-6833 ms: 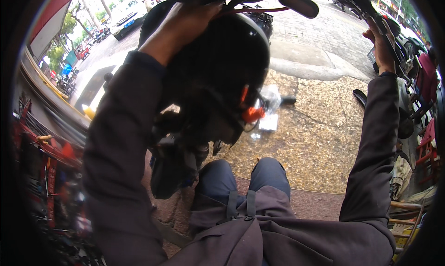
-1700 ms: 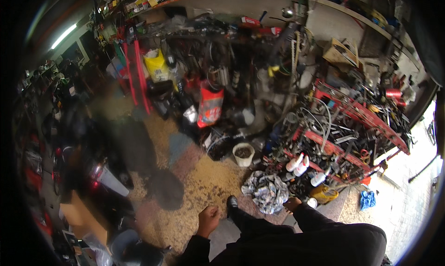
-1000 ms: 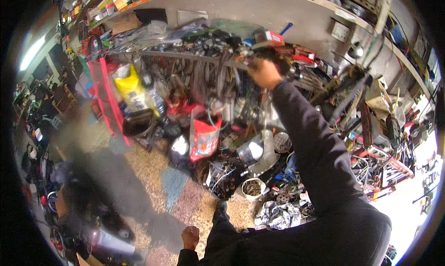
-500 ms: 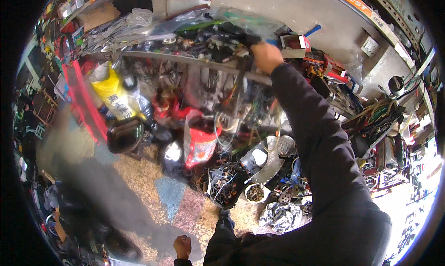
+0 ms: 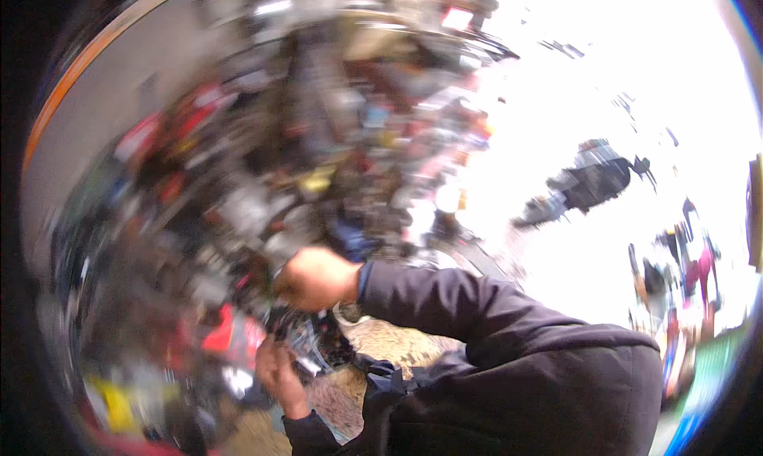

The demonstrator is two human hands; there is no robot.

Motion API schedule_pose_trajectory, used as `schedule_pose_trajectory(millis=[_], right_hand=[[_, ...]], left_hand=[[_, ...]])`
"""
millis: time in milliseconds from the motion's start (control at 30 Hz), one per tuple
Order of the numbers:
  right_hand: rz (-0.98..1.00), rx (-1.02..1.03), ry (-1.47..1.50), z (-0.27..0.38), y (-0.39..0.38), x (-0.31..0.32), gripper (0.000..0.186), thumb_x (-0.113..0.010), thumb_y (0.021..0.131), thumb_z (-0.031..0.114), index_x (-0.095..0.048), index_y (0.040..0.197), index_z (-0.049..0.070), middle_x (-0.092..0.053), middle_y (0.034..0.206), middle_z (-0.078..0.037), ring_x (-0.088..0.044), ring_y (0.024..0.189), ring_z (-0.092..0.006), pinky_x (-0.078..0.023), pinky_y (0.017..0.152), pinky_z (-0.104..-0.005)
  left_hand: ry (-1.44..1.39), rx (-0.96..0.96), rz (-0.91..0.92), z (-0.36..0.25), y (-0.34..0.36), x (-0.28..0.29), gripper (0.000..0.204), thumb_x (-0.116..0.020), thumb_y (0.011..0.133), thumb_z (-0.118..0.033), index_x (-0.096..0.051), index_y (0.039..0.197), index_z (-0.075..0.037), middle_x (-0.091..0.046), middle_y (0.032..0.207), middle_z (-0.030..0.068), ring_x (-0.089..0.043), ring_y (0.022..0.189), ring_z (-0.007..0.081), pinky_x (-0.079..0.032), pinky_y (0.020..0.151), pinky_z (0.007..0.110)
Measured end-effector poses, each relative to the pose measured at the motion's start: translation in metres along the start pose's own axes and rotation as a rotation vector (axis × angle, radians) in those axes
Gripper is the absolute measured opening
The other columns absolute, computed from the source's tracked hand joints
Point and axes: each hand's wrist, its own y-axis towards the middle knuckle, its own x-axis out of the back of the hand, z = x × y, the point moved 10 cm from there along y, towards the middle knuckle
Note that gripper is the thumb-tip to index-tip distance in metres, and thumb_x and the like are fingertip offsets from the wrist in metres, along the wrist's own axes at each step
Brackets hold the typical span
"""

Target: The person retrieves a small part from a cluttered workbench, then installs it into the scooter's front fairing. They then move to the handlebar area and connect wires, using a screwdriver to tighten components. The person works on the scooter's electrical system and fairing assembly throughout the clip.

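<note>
My right hand (image 5: 318,280) is in front of me at mid-frame, its fingers curled closed. Something dark shows just under it, too smeared to name. Below and slightly left is my left hand (image 5: 282,376), raised with its fingers bent inward; whatever they may hold is hidden. The two hands are close together but apart. Behind them sits a dark container of wires and small parts (image 5: 326,341). A red bag (image 5: 234,331) stands just left of my left hand.
Blurred clutter fills the left and the far middle, with a yellow bag (image 5: 115,404) at lower left. Speckled floor (image 5: 401,345) shows past my right forearm. On the bright ground at right stands a dark two-wheeled scooter (image 5: 596,178).
My view has swung right, toward the bright outside. My right hand has left the cluttered shelf and come down in front of me. My left hand has risen close to it.
</note>
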Motion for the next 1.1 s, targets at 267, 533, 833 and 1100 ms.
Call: schedule_pose_trajectory(millis=[267, 533, 833, 1100], right_hand=[[-0.167, -0.486, 0.104, -0.139, -0.382, 0.127, 0.019, -0.064, 0.077, 0.023, -0.072, 0.081, 0.007, -0.068, 0.077, -0.017, -0.067, 0.074, -0.0386, -0.054, 0.069, -0.0467], [-0.643, -0.926, 0.103, -0.173, -0.761, 0.238, 0.022, -0.066, 0.082, 0.023, -0.075, 0.098, 0.011, -0.071, 0.085, -0.016, -0.069, 0.081, -0.0353, -0.055, 0.074, -0.0425], [-0.966, -1.109, 0.004, -0.235, -1.015, 0.317, 0.014, -0.07, 0.082, 0.01, -0.074, 0.093, 0.002, -0.07, 0.081, -0.018, -0.068, 0.072, -0.029, -0.053, 0.067, -0.0362], [-1.361, -1.358, 0.563, -0.368, -1.248, 0.383, 0.015, -0.06, 0.093, 0.004, -0.072, 0.102, 0.0, -0.065, 0.071, 0.0, -0.058, 0.061, -0.0064, -0.048, 0.055, -0.0236]], left_hand=[[-0.219, 0.264, 0.66, 0.017, -0.137, -0.36, 0.018, -0.059, 0.096, -0.015, -0.062, 0.107, 0.0, -0.058, 0.081, 0.0039, -0.054, 0.07, 0.0109, -0.048, 0.062, 0.023], [-0.097, 0.237, 1.147, 0.041, -0.387, -0.645, 0.008, -0.06, 0.096, -0.007, -0.065, 0.099, -0.001, -0.063, 0.085, 0.0044, -0.057, 0.071, 0.0093, -0.05, 0.058, 0.023], [-0.035, 0.35, 1.569, 0.104, -0.584, -0.88, 0.01, -0.063, 0.096, -0.007, -0.069, 0.099, 0.001, -0.068, 0.079, 0.0052, -0.062, 0.065, 0.0097, -0.052, 0.062, 0.023], [-0.015, 0.317, 1.735, 0.168, -0.69, -1.137, 0.014, -0.063, 0.094, -0.009, -0.068, 0.1, 0.003, -0.066, 0.08, 0.0036, -0.062, 0.068, 0.0093, -0.052, 0.063, 0.025]])
